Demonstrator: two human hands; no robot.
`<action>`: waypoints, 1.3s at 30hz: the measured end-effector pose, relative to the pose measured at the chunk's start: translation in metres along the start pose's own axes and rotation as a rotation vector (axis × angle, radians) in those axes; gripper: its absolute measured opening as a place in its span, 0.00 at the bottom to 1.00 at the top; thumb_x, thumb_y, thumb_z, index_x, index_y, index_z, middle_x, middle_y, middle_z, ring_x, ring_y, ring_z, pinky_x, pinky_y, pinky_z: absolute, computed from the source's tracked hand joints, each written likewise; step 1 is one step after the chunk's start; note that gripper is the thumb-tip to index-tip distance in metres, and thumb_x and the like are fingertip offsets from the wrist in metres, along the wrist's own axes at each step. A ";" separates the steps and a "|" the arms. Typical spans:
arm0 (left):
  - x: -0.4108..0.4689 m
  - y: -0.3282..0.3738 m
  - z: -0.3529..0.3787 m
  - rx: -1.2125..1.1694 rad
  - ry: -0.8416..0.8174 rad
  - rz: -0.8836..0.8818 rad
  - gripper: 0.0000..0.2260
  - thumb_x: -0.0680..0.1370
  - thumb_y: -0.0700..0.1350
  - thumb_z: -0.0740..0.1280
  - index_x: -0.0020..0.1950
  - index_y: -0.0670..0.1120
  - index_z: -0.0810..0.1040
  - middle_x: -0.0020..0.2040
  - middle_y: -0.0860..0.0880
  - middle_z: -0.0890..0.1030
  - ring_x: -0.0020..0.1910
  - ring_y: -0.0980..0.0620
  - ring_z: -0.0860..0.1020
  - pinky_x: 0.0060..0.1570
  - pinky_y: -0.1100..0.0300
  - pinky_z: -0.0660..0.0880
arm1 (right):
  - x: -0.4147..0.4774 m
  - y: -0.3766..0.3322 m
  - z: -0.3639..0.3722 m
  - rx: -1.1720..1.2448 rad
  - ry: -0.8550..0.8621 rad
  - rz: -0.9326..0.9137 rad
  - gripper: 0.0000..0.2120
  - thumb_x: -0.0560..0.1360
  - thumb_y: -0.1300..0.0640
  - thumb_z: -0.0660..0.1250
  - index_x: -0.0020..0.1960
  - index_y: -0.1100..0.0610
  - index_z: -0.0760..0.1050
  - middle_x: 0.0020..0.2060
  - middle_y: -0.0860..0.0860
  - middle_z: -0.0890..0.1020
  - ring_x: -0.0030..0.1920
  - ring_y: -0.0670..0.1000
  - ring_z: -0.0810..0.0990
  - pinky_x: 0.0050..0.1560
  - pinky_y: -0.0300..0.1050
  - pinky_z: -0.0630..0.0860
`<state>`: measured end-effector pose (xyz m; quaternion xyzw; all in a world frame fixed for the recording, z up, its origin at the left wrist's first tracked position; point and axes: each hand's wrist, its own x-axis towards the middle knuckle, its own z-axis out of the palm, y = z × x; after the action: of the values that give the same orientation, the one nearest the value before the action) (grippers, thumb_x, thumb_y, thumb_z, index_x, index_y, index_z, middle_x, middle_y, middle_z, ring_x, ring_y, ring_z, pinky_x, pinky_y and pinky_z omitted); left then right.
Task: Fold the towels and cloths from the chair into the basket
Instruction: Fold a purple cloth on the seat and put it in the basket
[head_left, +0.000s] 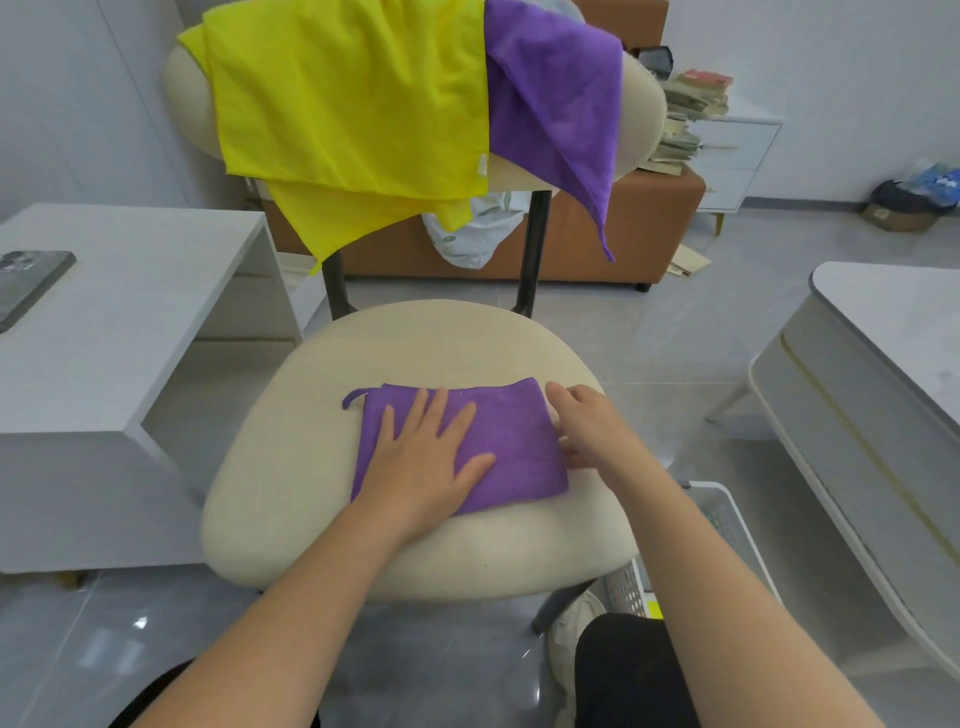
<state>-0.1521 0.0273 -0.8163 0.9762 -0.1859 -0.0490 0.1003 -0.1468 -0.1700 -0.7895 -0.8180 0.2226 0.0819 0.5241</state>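
Folded purple microfibre cloth (519, 441), on cream padded chair seat (291, 452): left hand (426, 457) spread flat, pressing the fold down; right hand (587, 431), fingers loose, likely squaring its edge.

Take the chair seat (415, 338) as your mark. Its far half lies bare — free room from the folded purple cloth (514, 441) back to the two dark posts (532, 249), with an open gap between them. The near half is taken by that cloth, your left hand (426, 462) flat on it, and your right hand (587, 431) at its right edge. Above the seat's back, the yellow cloth (353, 93) and the purple cloth (556, 104) hang off the backrest (corners drooping beside the posts). Left of the seat, a white desk (130, 291) stands close — only a narrow floor strip. To the right, the floor is open up to the white table (893, 332), except for the basket (730, 519) just beside the seat's near right corner.
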 end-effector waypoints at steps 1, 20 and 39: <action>0.000 -0.001 0.006 0.025 -0.058 0.001 0.32 0.78 0.67 0.42 0.79 0.56 0.45 0.80 0.49 0.42 0.78 0.50 0.39 0.75 0.44 0.39 | -0.002 0.001 -0.002 0.018 -0.029 0.021 0.17 0.78 0.43 0.56 0.56 0.55 0.72 0.49 0.58 0.80 0.39 0.56 0.81 0.38 0.45 0.79; 0.011 -0.018 0.002 -0.014 -0.049 0.039 0.29 0.79 0.66 0.46 0.79 0.59 0.49 0.79 0.53 0.43 0.78 0.54 0.40 0.75 0.46 0.38 | -0.011 0.004 -0.007 0.101 -0.286 0.084 0.17 0.79 0.46 0.60 0.60 0.56 0.75 0.45 0.53 0.81 0.35 0.52 0.76 0.36 0.42 0.73; 0.011 -0.027 -0.004 -0.027 -0.079 0.103 0.29 0.78 0.66 0.44 0.78 0.60 0.49 0.79 0.55 0.44 0.77 0.57 0.40 0.75 0.51 0.37 | -0.028 0.000 -0.010 -0.184 -0.448 -0.095 0.19 0.78 0.40 0.60 0.56 0.55 0.71 0.36 0.54 0.76 0.24 0.48 0.68 0.24 0.38 0.62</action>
<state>-0.1314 0.0485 -0.8186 0.9612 -0.2390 -0.0846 0.1085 -0.1731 -0.1708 -0.7751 -0.8332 0.0539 0.2563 0.4870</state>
